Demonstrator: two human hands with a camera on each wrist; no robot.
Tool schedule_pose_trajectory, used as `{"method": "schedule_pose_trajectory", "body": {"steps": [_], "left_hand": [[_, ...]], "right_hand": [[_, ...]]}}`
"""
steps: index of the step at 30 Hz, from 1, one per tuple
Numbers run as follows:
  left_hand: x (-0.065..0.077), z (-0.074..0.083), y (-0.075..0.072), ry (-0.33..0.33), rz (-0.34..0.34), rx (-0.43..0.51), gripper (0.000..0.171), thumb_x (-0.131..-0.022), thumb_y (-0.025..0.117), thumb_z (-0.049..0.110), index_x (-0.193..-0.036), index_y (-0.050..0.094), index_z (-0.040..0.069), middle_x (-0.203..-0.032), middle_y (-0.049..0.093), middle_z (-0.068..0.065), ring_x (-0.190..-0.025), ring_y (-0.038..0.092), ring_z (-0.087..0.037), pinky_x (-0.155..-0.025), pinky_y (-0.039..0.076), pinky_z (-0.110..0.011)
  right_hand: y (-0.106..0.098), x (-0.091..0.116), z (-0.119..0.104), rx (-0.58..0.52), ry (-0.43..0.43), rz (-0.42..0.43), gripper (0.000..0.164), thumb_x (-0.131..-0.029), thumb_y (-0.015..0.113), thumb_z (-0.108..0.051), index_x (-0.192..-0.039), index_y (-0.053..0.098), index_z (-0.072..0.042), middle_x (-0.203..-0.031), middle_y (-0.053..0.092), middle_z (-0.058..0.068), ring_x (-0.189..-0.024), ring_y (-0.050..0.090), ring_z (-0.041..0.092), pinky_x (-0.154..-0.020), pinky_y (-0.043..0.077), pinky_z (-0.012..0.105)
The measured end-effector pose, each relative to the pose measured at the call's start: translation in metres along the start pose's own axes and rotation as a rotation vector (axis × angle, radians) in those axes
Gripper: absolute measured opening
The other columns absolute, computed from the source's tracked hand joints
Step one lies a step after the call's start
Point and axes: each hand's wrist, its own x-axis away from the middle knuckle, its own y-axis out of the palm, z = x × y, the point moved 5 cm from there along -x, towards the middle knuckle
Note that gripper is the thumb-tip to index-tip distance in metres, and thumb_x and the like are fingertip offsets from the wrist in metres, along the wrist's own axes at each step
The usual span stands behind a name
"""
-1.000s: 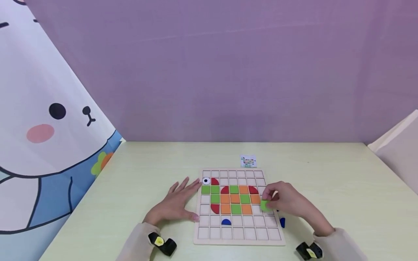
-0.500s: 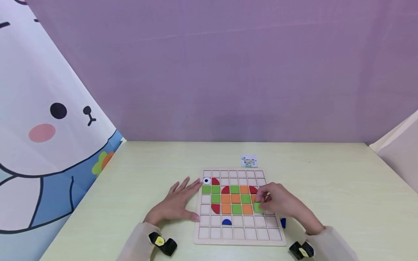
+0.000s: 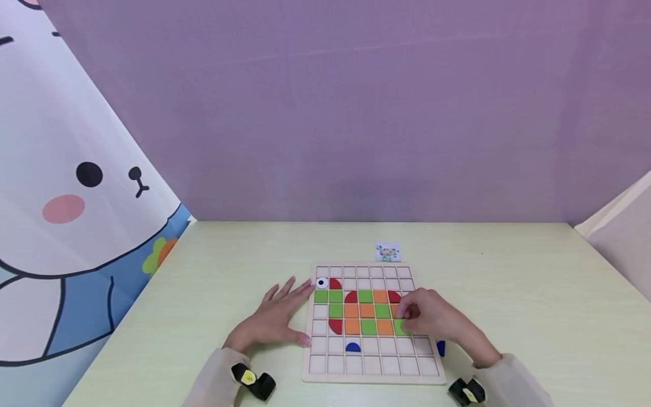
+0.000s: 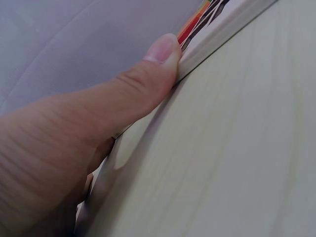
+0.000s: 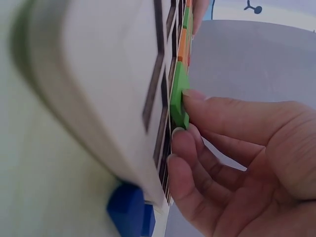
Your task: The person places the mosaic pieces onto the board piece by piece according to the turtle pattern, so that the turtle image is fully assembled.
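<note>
A wooden grid board (image 3: 373, 379) lies on the table, with green, orange and red tiles across its middle rows. My right hand (image 3: 431, 316) is over the board's right side, thumb and fingers pinching a green square tile (image 3: 399, 327) at the right end of a lower row. In the right wrist view that green tile (image 5: 178, 94) sits slightly tilted at its cell, the thumb on its face and fingers by its near edge. My left hand (image 3: 272, 319) is spread with straight fingers against the board's left edge; its thumb (image 4: 148, 74) touches the rim in the left wrist view.
A small picture card (image 3: 388, 251) lies behind the board. A blue half-round tile (image 3: 353, 347) is in a lower cell, and an eye tile (image 3: 321, 282) is at upper left. Blue pieces (image 5: 126, 210) rest on the table beside the board's right edge.
The right hand has moved left with the green tile, from the board's right edge to the cell beside the orange tile, and lowered it there. The left hand has stayed put.
</note>
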Motion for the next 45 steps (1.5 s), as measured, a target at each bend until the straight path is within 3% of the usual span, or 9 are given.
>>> {"method": "schedule_pose_trajectory", "body": {"steps": [20, 45], "left_hand": [[0.001, 0.002, -0.001, -0.009, 0.007, 0.005, 0.106, -0.069, 0.073, 0.063, -0.152, 0.025, 0.017, -0.16, 0.02, -0.001, -0.148, 0.001, -0.035, -0.116, 0.001, -0.06], [0.001, 0.001, -0.001, 0.005, 0.014, 0.006, 0.105, -0.07, 0.072, 0.061, -0.152, 0.025, 0.016, -0.159, 0.021, -0.004, -0.148, 0.002, -0.037, -0.115, 0.002, -0.062]], "right_hand": [[0.0, 0.003, -0.001, 0.02, 0.02, 0.024, 0.014, -0.076, 0.072, 0.003, -0.08, 0.067, -0.009, -0.077, 0.057, 0.001, -0.072, 0.05, 0.015, -0.059, 0.045, 0.019], [-0.019, 0.044, 0.027, 0.063, -0.005, -0.004, 0.019, -0.072, 0.073, 0.003, -0.079, 0.066, -0.012, -0.075, 0.058, -0.004, -0.067, 0.048, 0.004, -0.057, 0.044, 0.019]]}}
